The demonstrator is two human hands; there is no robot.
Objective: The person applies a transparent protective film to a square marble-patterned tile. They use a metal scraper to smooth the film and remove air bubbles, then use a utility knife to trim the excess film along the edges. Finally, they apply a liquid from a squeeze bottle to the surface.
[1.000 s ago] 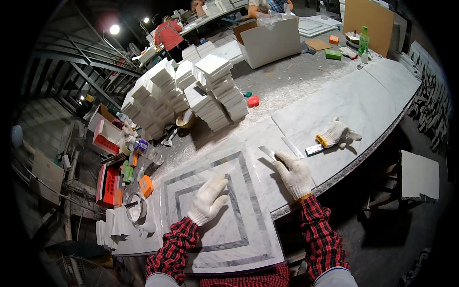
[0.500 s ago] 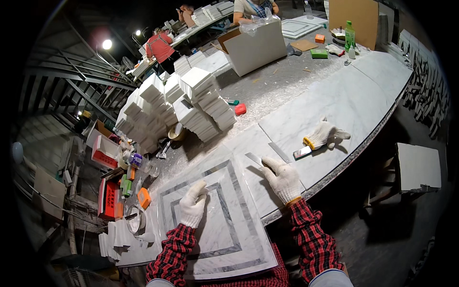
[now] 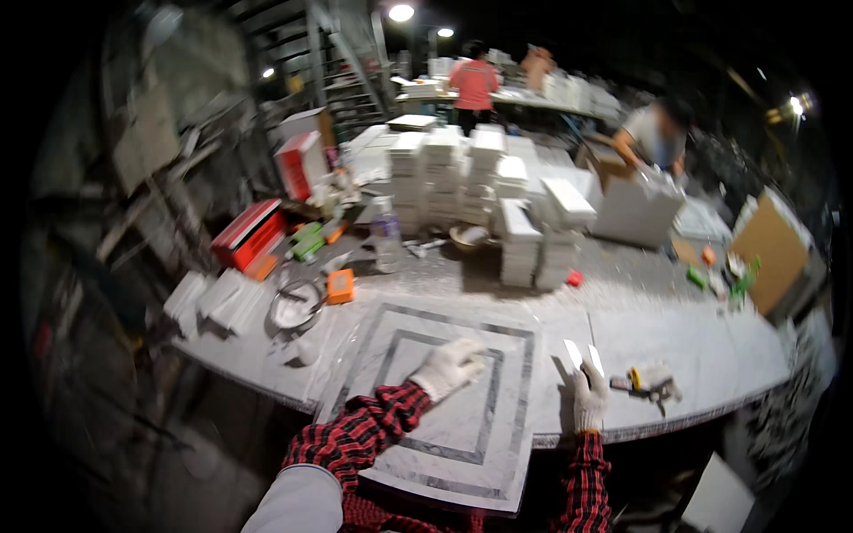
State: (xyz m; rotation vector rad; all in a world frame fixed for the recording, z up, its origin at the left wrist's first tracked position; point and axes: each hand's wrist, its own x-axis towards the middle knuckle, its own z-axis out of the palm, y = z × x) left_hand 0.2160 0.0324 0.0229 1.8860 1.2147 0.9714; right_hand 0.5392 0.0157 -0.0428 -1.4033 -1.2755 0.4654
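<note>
From the head camera we look down on a pale stone counter (image 3: 675, 342), and right in front of us lies a square marble mosaic panel (image 3: 444, 417) with grey border bands, its near edge hanging out past the counter's rim. Our left hand (image 3: 451, 366), in a white knit glove, rests flat on the panel's middle, fingers spread apart and gripping nothing. Our right hand (image 3: 588, 395), gloved the same, sits just beside the panel's right edge; its fingers are raised around two small white strips (image 3: 584, 357), though the blur keeps us from telling whether they are pinched shut on them. Just right of that hand a yellow-handled tool (image 3: 633, 384) lies on the counter beside a crumpled spare glove (image 3: 659, 382). Further back we see stacks of white tiles (image 3: 480, 178), an orange block (image 3: 340, 286), a roll of tape (image 3: 293, 306) and a red box (image 3: 251, 233). Beyond those, other people work at a far table (image 3: 498, 93).
</note>
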